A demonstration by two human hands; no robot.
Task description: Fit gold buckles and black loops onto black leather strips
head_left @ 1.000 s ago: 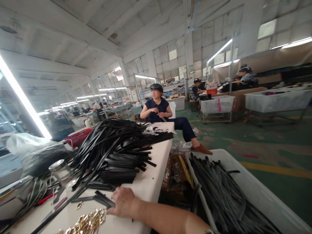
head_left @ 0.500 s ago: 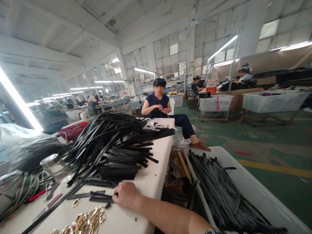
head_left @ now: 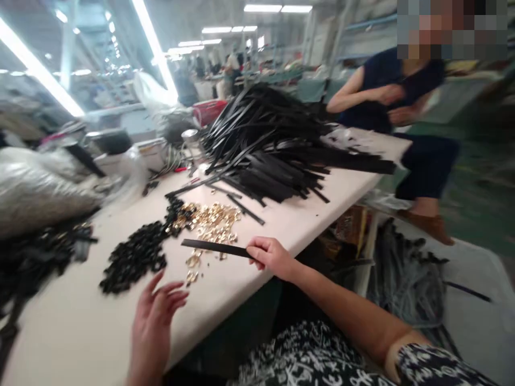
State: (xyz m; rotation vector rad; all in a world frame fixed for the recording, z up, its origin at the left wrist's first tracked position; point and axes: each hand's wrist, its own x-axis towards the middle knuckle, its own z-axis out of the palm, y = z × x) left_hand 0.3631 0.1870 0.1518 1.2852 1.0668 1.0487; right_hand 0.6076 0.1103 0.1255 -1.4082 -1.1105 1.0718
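My right hand [head_left: 273,257] grips one end of a flat black strap [head_left: 215,246], which points left above the table. My left hand [head_left: 159,316] is raised over the table's near side, fingers apart and nothing in them. Just beyond it lies a heap of small black pieces [head_left: 134,257], too blurred to name. Gold metal rings [head_left: 215,220] are spread beside that heap, partly behind the strap. Farther back, a large pile of long black straps [head_left: 265,128] covers the table [head_left: 309,225], with a few short ones lying loose in front.
A co-worker [head_left: 386,96] sits at the table's far right end. Below the right edge stands a white bin [head_left: 478,268] holding dark straps. Plastic bags [head_left: 44,182] and a dark heap [head_left: 36,257] lie on the left. A lidded jar [head_left: 190,140] stands near the pile.
My view has swung left and down. My right hand has lifted a short black strap away from the loose ones by the pile. My left hand has come into view.
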